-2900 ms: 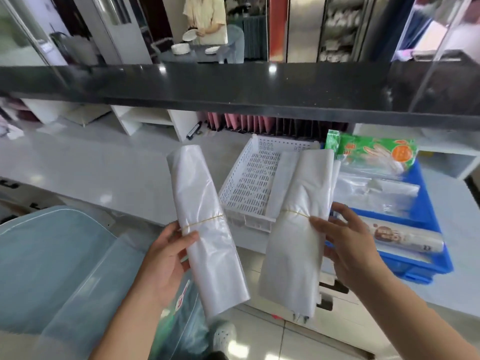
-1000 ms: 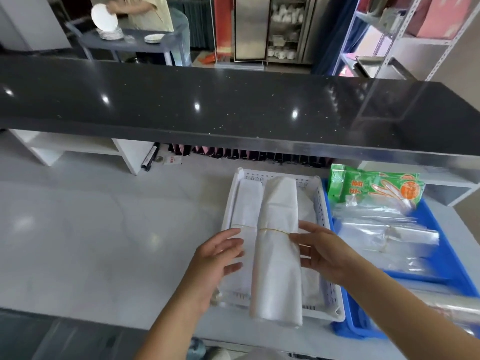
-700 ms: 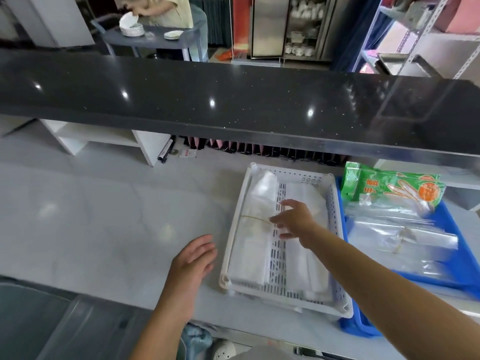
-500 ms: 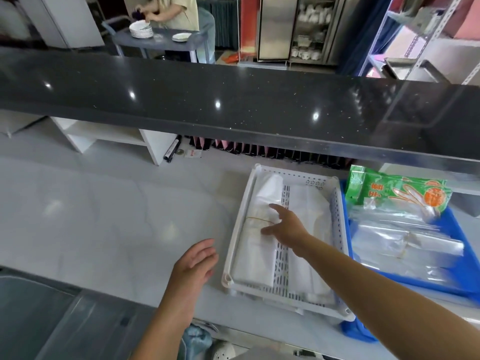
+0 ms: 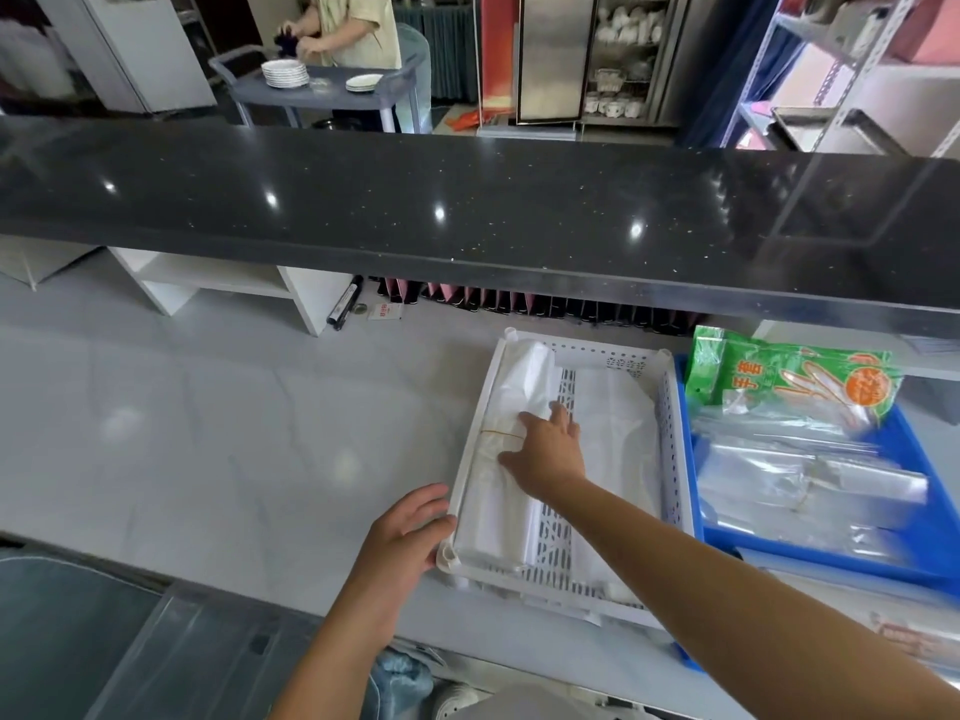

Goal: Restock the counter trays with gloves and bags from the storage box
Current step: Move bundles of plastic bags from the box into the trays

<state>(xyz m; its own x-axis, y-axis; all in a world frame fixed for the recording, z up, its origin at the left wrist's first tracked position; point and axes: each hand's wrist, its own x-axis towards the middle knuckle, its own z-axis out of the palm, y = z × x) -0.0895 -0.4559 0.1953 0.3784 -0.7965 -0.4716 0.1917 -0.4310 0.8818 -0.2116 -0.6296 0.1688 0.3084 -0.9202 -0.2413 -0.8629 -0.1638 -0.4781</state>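
Down in the white perforated tray (image 5: pixel 670 459) lie two bundles of folded white plastic bags: the left bundle (image 5: pixel 506 459), cinched by a thin rubber band (image 5: pixel 501 433), runs along the tray's left wall, and the right bundle (image 5: pixel 615 428) lies flat beside it, with a strip of slotted tray floor showing between them. The right hand (image 5: pixel 545 449) rests with straight, relaxed fingers on the left bundle at the band, clasping nothing. The left hand (image 5: pixel 410 527) curls its fingers over the tray's near-left corner, gripping the rim. Just beside the tray on the right sits a blue tray (image 5: pixel 691 459) holding clear plastic bags (image 5: pixel 810 475) and, at its far end, a green packet of disposable gloves (image 5: pixel 789 381). Both trays stand on a pale marble-look counter (image 5: pixel 208 433) beneath a black speckled upper counter (image 5: pixel 467 210). Beyond it, a person (image 5: pixel 358 28) stands at a grey cart bearing white plates (image 5: pixel 284 74).
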